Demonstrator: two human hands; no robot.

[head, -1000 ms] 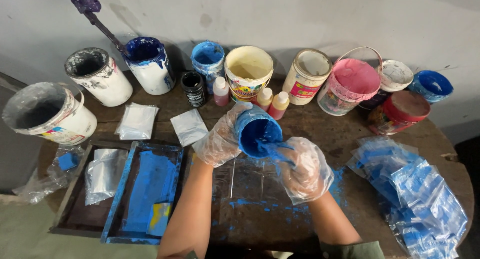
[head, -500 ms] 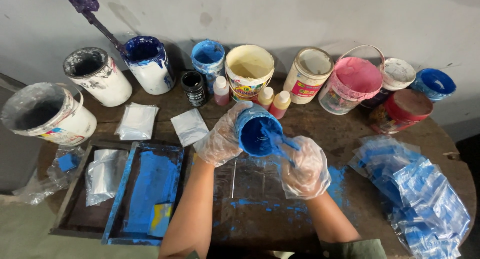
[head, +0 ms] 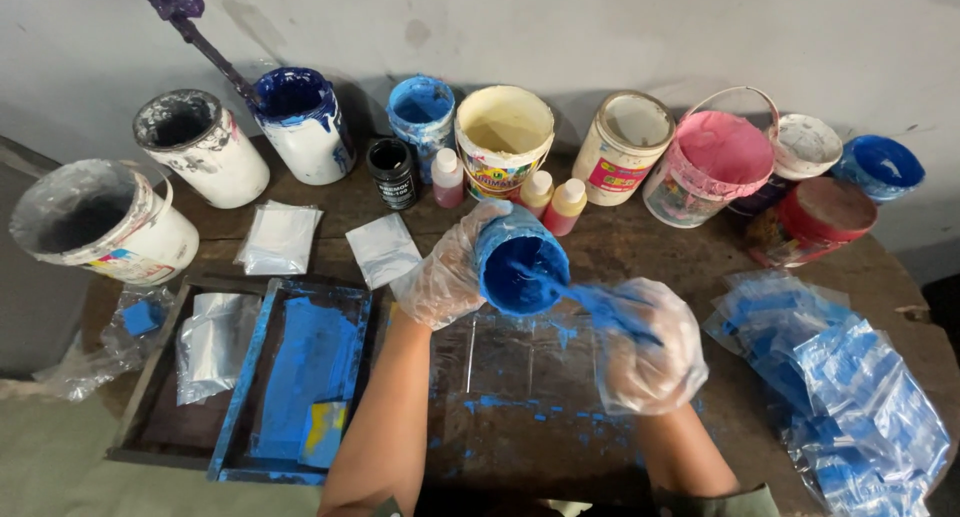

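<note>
The dark wooden worktop (head: 660,252), smeared blue under the hands, stood against a pale wall (head: 600,27). Since half a second before, the right hand (head: 650,347) had drawn back slightly. The left hand (head: 450,267) (gloved in clear plastic) gripped the blue paint tub (head: 520,262), tilted; the right closed on what looked like a blue-coated stick (head: 605,302). Beyond them stood a pink bucket (head: 715,162) and a cream-filled tub (head: 503,137).

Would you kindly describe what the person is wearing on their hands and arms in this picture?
Both the left hand and the right hand wear thin, loose, see-through plastic gloves that crinkle and end near the wrists. The right glove is smeared with blue paint. The forearms are bare, and an olive-green sleeve edge shows at the bottom of the frame.
</note>
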